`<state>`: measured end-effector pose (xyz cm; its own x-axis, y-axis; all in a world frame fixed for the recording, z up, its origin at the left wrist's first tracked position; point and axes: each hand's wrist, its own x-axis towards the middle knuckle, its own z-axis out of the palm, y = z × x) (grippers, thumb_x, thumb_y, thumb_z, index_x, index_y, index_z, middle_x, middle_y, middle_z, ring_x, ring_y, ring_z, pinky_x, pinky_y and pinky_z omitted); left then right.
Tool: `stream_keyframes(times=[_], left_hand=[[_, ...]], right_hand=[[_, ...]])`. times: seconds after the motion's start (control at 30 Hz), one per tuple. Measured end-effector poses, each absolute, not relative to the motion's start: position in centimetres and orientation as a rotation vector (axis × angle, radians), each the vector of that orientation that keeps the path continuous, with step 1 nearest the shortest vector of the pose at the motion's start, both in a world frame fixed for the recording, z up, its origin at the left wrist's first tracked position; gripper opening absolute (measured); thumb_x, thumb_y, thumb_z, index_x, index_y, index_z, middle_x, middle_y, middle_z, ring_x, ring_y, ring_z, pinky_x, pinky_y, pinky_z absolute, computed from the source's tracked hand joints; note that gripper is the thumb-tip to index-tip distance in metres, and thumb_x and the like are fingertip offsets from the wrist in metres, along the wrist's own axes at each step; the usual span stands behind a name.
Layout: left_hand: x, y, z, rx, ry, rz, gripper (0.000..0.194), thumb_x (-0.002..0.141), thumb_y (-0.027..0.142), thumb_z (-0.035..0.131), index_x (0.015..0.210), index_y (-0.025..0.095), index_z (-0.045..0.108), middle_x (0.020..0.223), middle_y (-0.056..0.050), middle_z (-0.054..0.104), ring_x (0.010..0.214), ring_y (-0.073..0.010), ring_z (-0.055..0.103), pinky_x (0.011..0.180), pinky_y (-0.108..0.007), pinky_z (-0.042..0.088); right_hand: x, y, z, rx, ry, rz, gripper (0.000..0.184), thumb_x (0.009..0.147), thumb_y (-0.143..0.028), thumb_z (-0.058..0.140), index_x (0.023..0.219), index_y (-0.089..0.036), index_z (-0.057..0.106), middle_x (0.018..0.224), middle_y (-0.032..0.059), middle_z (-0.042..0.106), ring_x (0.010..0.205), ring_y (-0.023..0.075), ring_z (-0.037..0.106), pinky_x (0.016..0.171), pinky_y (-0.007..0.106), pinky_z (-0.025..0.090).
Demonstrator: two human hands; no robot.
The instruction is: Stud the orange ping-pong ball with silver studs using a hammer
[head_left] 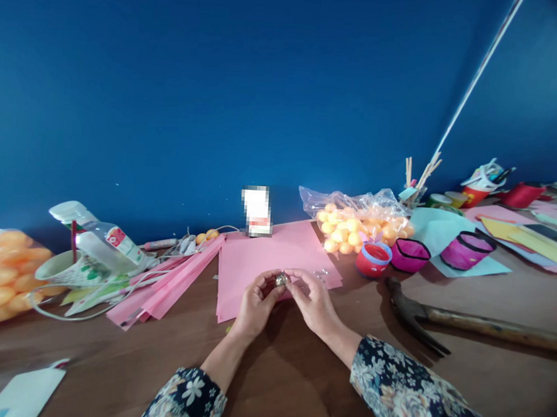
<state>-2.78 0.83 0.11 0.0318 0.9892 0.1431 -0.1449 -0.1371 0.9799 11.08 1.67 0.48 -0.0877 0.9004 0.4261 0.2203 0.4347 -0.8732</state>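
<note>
Between my two hands is a small, shiny, gold-coloured round piece (pixel 281 279); its exact kind is too small to make out. My left hand (pixel 259 302) pinches it between thumb and fingers from the left. From the right, the fingertips of my right hand (pixel 313 300) close on it too. Both hands are just above the near edge of a stack of pink paper sheets (pixel 266 252). A few tiny clear bits (pixel 320 274) lie on the pink paper beyond my right hand.
A hammer (pixel 479 324) lies at the right, near magenta fabric cups (pixel 410 254) and a red tub (pixel 373 259). Bags of orange balls (pixel 348 228) stand at the back and far left. Pink strips (pixel 170 290) and a tilted bottle in a basket (pixel 74 265) are left.
</note>
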Motion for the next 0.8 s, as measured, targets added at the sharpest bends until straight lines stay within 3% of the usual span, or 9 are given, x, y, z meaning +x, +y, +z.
stream_keyframes(times=[0.27,0.57,0.8], left_hand=[[-2.7,0.6,0.4,1.107,0.96,1.297,0.034,0.077,0.035,0.057,0.106,0.017,0.057,0.105,-0.009,0.065,0.095,-0.0221,0.061,0.085,-0.037,0.048],[-2.9,0.8,-0.3,1.224,1.067,1.26,0.037,0.08,0.038,0.051,0.108,0.016,0.059,0.108,-0.01,0.064,0.101,-0.0249,0.058,0.091,-0.04,0.043],[-2.8,0.9,-0.5,1.135,1.121,1.293,0.041,0.078,0.042,0.053,0.111,0.017,0.056,0.102,-0.009,0.064,0.085,-0.0208,0.063,0.077,-0.036,0.051]], right_hand=[[11.0,1.3,0.7,-0.961,-1.597,0.913,0.026,0.083,-0.025,0.052,0.109,-0.021,0.057,0.108,0.0063,0.062,0.095,0.0181,0.06,0.078,0.03,0.051],[10.9,1.1,0.9,-0.989,-1.617,0.835,0.022,0.083,-0.029,0.053,0.103,-0.02,0.059,0.099,0.0067,0.063,0.088,0.0176,0.059,0.075,0.03,0.05],[13.0,1.2,3.1,-1.085,-1.708,0.683,0.025,0.086,-0.031,0.048,0.108,-0.021,0.054,0.107,0.0074,0.059,0.094,0.0189,0.058,0.073,0.029,0.051]])
